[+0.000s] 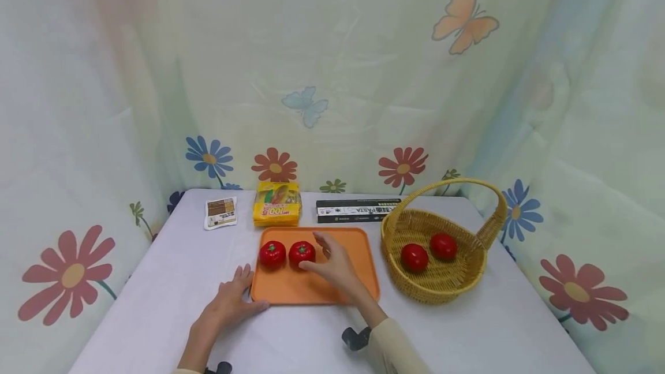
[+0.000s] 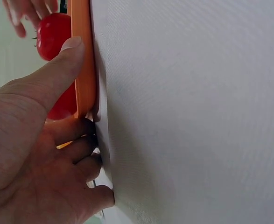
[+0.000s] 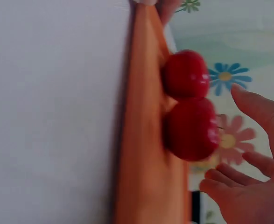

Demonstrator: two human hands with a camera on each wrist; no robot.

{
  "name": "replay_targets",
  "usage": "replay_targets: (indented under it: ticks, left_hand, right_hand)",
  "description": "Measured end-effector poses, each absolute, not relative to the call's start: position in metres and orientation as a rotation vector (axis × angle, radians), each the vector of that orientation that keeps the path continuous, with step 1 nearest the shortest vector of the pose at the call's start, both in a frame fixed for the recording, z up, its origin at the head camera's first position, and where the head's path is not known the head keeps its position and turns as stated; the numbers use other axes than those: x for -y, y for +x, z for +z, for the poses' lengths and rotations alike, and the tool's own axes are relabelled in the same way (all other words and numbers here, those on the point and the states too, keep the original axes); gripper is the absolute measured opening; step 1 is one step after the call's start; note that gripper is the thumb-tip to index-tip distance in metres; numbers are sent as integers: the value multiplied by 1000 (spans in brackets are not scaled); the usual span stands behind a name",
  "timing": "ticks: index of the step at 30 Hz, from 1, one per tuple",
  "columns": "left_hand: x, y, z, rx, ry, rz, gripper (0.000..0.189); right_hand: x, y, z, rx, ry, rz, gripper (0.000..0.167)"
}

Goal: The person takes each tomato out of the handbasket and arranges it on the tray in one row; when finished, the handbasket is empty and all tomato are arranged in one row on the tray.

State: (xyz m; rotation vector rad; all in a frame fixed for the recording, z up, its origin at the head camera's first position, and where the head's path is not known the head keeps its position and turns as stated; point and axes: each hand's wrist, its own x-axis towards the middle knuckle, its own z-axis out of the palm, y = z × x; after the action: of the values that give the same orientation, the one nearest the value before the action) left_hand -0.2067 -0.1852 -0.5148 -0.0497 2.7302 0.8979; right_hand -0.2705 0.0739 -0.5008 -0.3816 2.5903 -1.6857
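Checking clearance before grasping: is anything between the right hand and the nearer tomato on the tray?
Nothing visible: the right wrist view shows open space between the right hand and the nearer tomato; the other tomato lies beyond it.

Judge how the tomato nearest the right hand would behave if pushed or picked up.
The tomato looks apt to roll if pushed, given its rounded sides, though the raised rim of the orange tray might stop it. Its glossy skin suggests it could be slightly slippery. It probably keeps its shape when pinched, as its surface looks smooth and undented.
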Motion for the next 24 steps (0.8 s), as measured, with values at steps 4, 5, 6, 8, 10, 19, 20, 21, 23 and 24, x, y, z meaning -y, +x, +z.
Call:
replay_targets:
  ticks: [4,5,6,8,10,19,20,21,23,24]
  left_hand:
    - [184,-206,-515,-2739,-28,896,101]
    - [184,-205,-515,-2744,-27,893,101]
    - [184,-205,-514,-2749,-27,891,101]
    - [184,-205,-512,-2751,-34,881,101]
    - [185,-204,-511,-2759,-42,872,100]
    - [183,-205,-508,-2779,-44,874,101]
    - [183,-205,-509,-2775,-50,875,102]
    - [183,-205,-510,-2774,-54,874,101]
    - [183,-205,-511,-2770,-58,879,101]
    - [183,-205,-512,-2768,-56,880,101]
  right_hand:
    - [-113,-251,-465,-2569,-631,-1517,68]
    - [-125,-247,-454,-2556,-709,-1449,64]
    - [-138,-243,-442,-2536,-768,-1388,60]
    - [-166,-238,-421,-2506,-868,-1272,52]
    - [-196,-236,-403,-2482,-920,-1204,45]
    - [-319,-278,-387,-2680,-546,-1218,45]
    - [-325,-284,-391,-2751,-476,-1199,46]
    - [-329,-291,-396,-2809,-407,-1182,48]
    - [-334,-301,-407,-2904,-271,-1143,53]
    - [-336,-306,-412,-2933,-212,-1136,54]
